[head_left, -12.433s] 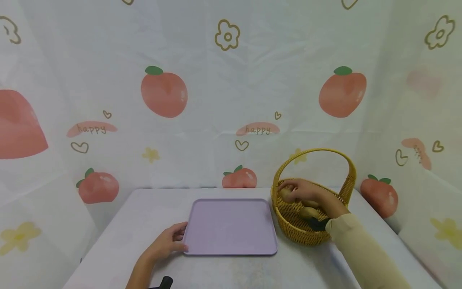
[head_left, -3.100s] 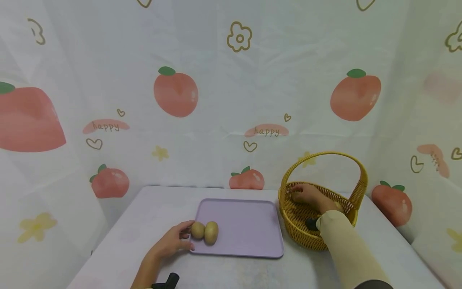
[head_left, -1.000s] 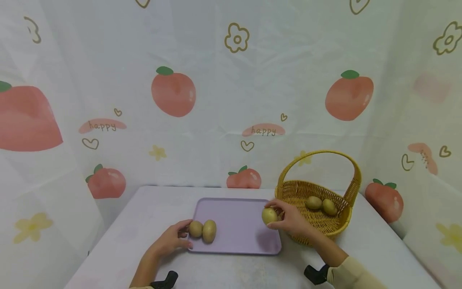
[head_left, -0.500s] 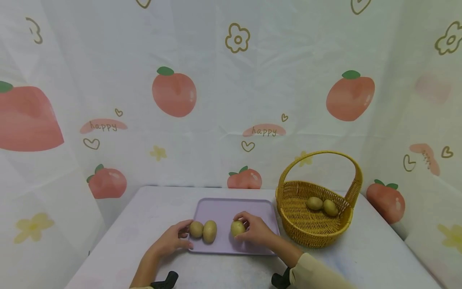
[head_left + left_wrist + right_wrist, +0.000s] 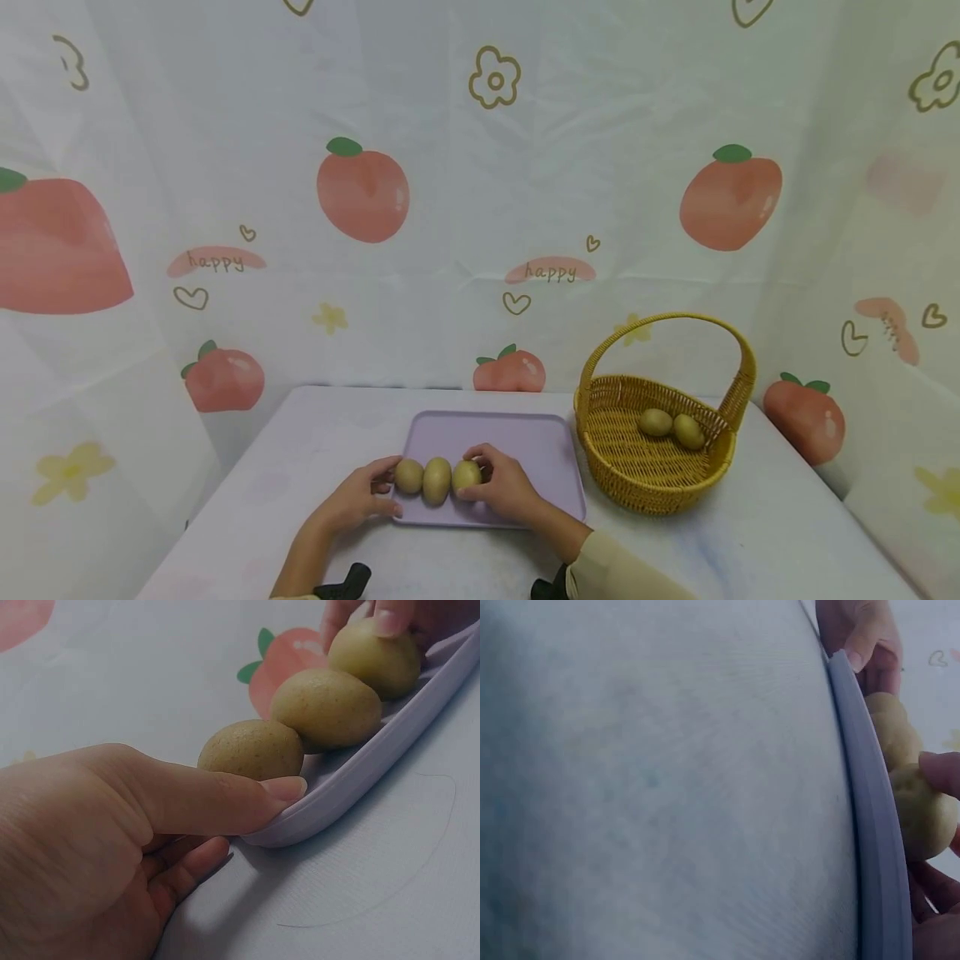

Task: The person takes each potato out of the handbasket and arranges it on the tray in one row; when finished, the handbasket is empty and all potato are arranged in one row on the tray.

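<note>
A potato [image 5: 466, 475] sits between the thumb and fingers of my right hand [image 5: 510, 487], low over the lilac tray [image 5: 517, 442] and right beside a second, upright-lying potato [image 5: 437, 481]. A third potato [image 5: 408, 476] completes a row at the tray's left side. At that edge my left hand [image 5: 356, 496] grips the tray; in the left wrist view its thumb [image 5: 247, 801] lies over the rim and the other fingers curl below it. The right wrist view shows the right thumb [image 5: 941, 774] pressed on the held potato [image 5: 922, 814].
Right of the tray stands a yellow wicker basket [image 5: 637, 492] with a tall arched handle. Two potatoes [image 5: 672, 427] lie inside it at the right. A white cloth covers the table [image 5: 337, 417], and a printed curtain [image 5: 450, 183] hangs behind.
Over the last second my right hand has carried a potato left from beside the basket to the two on the tray. Those two came out of the basket earlier. The left hand stays at the tray.
</note>
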{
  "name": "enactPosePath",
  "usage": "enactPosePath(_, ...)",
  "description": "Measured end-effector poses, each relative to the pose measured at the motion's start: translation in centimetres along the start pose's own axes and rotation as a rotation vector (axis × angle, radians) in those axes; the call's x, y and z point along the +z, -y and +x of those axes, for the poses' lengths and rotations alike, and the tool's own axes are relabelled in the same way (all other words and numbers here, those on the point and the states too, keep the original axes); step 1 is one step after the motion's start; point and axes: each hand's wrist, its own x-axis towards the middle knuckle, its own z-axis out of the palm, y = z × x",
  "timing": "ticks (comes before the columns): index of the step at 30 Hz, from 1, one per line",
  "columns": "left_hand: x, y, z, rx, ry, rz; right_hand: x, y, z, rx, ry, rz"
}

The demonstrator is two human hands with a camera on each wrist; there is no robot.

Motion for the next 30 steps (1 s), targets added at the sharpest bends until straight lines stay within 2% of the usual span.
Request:
enactPosePath(3, 0.0, 0.05, 0.04, -0.001, 0.0, -0.002, -0.06, 0.17, -0.05, 0.018, 0.008, 0.001)
enactPosePath(13, -0.03, 0.4, 0.1, 0.004, 0.005, -0.017, -0.56, 0.23, -0.11, -0.023, 0.07, -0.021)
enactPosePath(21, -0.01, 0.38, 0.08, 0.005, 0.005, -0.026, -0.38, -0.06, -0.43, -0.016, 0.008, -0.044)
enactPosePath(30, 0.02, 0.48, 0.08, 0.003, 0.006, -0.033, -0.34, 0.24, -0.91, -0.053, 0.007, -0.05)
